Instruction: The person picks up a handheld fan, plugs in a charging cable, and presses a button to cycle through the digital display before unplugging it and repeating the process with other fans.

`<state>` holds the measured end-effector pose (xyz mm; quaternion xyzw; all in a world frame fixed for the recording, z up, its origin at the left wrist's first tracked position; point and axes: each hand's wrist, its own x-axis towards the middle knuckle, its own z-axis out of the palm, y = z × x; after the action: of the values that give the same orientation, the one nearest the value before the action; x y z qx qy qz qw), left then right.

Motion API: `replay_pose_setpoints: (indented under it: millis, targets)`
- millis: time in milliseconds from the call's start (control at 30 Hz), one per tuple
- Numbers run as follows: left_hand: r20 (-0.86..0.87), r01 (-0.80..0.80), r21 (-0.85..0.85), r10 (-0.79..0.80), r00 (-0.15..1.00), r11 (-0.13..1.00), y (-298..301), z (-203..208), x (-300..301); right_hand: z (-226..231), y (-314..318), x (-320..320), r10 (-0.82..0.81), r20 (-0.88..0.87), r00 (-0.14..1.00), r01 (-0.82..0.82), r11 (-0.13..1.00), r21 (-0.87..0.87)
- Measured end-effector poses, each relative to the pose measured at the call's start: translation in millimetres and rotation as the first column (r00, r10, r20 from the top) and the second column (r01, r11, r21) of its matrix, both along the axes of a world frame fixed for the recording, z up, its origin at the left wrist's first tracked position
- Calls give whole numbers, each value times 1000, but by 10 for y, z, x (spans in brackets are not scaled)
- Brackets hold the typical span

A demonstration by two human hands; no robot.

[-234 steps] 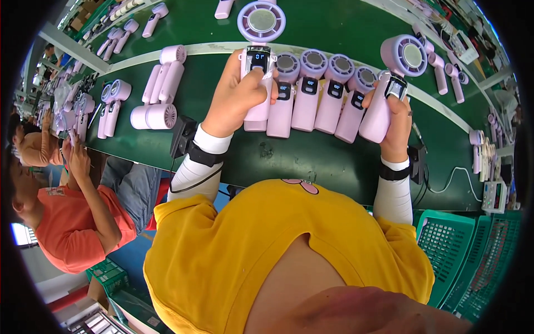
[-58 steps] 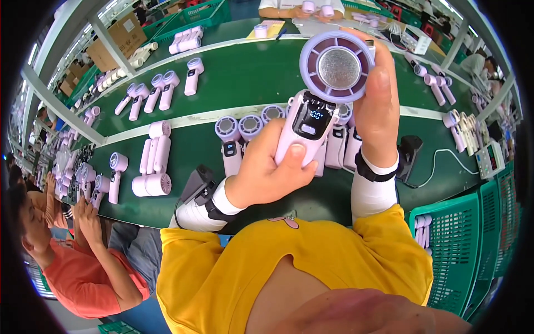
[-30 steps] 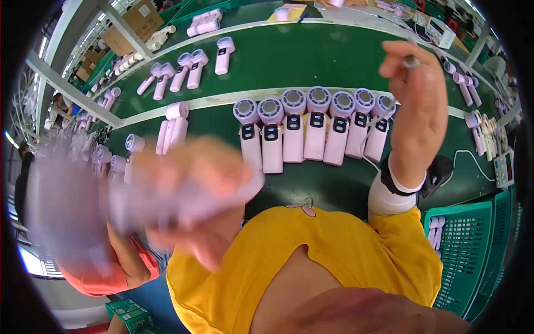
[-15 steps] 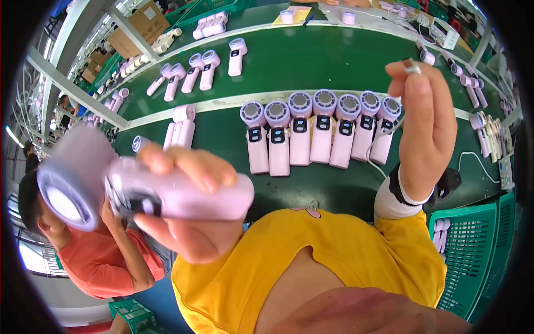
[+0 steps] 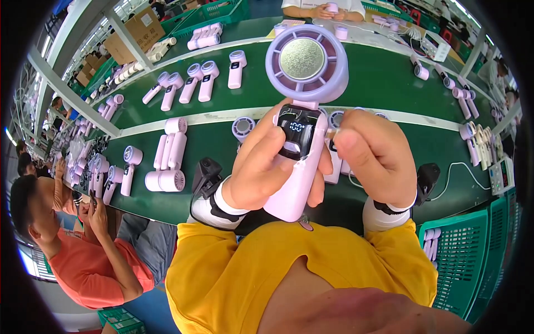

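My left hand is closed round the handle of a pale purple handheld fan. The fan stands tilted in front of me, its round grille with a silver centre disc at the top and its dark display lit. Beside the display, my right hand is pinched, its fingertips close to the handle's right side. A white cable runs below that hand; its end at the fingertips is mostly hidden. Behind both hands lies a row of similar fans, largely covered.
More purple fans lie on the green bench beyond a pale rail. A stack of fans is to the left. A green crate stands at the lower right. One co-worker sits at left, another across the bench.
The fan in my left hand has swung from the left to the middle and turned upright, display toward me. My right hand has come down and inward to it. The co-worker at left has shifted slightly.
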<state>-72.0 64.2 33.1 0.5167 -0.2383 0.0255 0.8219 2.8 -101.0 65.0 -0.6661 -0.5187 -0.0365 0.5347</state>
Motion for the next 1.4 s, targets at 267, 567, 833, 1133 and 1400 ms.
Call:
replay_pose_setpoints:
  millis: [267,567,833,1133,1400]
  targets:
    - [44,-5,90,1,999,996,90,-70,79,34,-50,63,126,35,991,-120,982,-147]
    - [193,-238,118,213,958,964,-32,-132,187,-52,80,121,47,-31,998,-50,994,-101]
    - [265,-379,80,346,900,922,-79,-103,145,-9,-33,58,-53,55,997,60,987,-146]
    - [315,-228,-167,271,910,959,105,122,-452,22,-393,59,-467,-216,858,506,694,512]
    - [479,-822,190,680,554,536,105,24,-401,16,-380,149,-528,-322,786,598,515,614]
